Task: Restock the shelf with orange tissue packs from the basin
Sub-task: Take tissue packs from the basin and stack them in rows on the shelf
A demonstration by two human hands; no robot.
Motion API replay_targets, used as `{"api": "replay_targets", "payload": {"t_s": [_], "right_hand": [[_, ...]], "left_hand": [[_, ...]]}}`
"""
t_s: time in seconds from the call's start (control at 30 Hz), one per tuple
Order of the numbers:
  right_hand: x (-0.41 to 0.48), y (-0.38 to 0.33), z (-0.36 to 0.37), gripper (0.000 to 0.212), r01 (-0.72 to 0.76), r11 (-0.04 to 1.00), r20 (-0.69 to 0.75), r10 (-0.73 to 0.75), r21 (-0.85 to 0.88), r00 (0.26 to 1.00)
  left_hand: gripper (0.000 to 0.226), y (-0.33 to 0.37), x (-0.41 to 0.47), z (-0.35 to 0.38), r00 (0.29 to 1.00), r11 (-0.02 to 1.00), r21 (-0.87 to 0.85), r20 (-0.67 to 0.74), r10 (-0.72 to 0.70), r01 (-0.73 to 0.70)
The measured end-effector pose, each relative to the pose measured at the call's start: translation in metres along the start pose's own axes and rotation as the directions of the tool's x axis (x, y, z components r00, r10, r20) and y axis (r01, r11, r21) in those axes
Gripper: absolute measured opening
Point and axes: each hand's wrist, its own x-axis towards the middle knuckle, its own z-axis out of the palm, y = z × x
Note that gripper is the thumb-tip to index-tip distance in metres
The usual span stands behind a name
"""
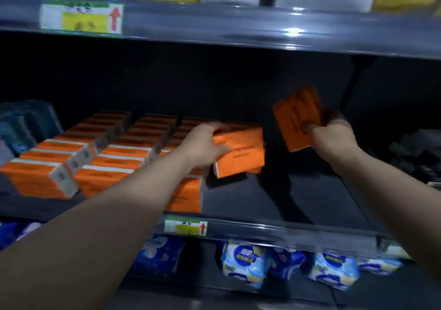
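Several orange tissue packs [112,157] stand in rows on the left and middle of the dark shelf [286,197]. My left hand [205,147] grips one orange pack [241,157], tilted, just above the shelf at the right end of the rows. My right hand [331,135] holds another orange pack [298,118] up in the air, to the right and higher, over the bare part of the shelf. The basin is out of sight.
The shelf's front rail carries a yellow and white price tag [186,228]. Blue and white packets [245,264] fill the shelf below. An upper shelf [238,25] with yellow goods hangs overhead. Dark items [415,152] lie at the far right, blue packs [26,123] at the left.
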Motion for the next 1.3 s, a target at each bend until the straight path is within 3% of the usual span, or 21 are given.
{"api": "replay_targets", "payload": {"t_s": [0.2, 0.43, 0.57, 0.73, 0.87, 1.03, 1.17, 1.3], "right_hand": [[0.008, 0.032, 0.003, 0.027, -0.023, 1.0, 0.036, 0.023, 0.019, 0.999], [0.01, 0.048, 0.022, 0.025, -0.012, 0.997, 0.05, 0.009, 0.076, 0.999], [0.01, 0.052, 0.027, 0.034, 0.019, 0.994, 0.062, -0.026, 0.109, 0.998], [0.005, 0.048, 0.027, 0.028, 0.066, 0.983, 0.098, -0.083, 0.169, 0.992], [-0.002, 0.038, 0.026, 0.029, 0.095, 0.967, 0.162, -0.136, 0.238, 0.977], [-0.011, 0.029, 0.033, 0.033, 0.193, 0.964, 0.291, -0.24, 0.183, 0.926], [-0.023, 0.027, 0.051, 0.038, 0.306, 0.951, 0.403, -0.296, 0.042, 0.866], [-0.031, 0.028, 0.068, 0.039, 0.398, 0.906, 0.476, -0.288, -0.147, 0.831]], "left_hand": [[0.047, 0.001, 0.021, 0.041, 0.996, 0.992, 0.126, 0.084, -0.025, 0.014], [0.049, -0.015, 0.039, 0.064, 0.998, 0.949, 0.316, 0.067, -0.017, -0.005], [0.054, -0.019, 0.044, 0.066, 0.997, 0.938, 0.347, 0.075, -0.016, -0.011], [0.058, -0.02, 0.042, 0.065, 0.998, 0.925, 0.381, 0.057, -0.024, 0.001], [0.062, -0.021, 0.033, 0.049, 1.0, 0.949, 0.316, -0.002, -0.015, 0.015], [0.036, -0.033, 0.011, 0.019, 0.987, 0.95, 0.307, -0.161, -0.005, 0.055], [0.045, -0.05, -0.01, 0.003, 0.982, 0.924, 0.372, -0.191, -0.011, 0.083], [0.037, -0.065, -0.025, -0.005, 0.98, 0.908, 0.401, -0.194, -0.044, 0.12]]}}
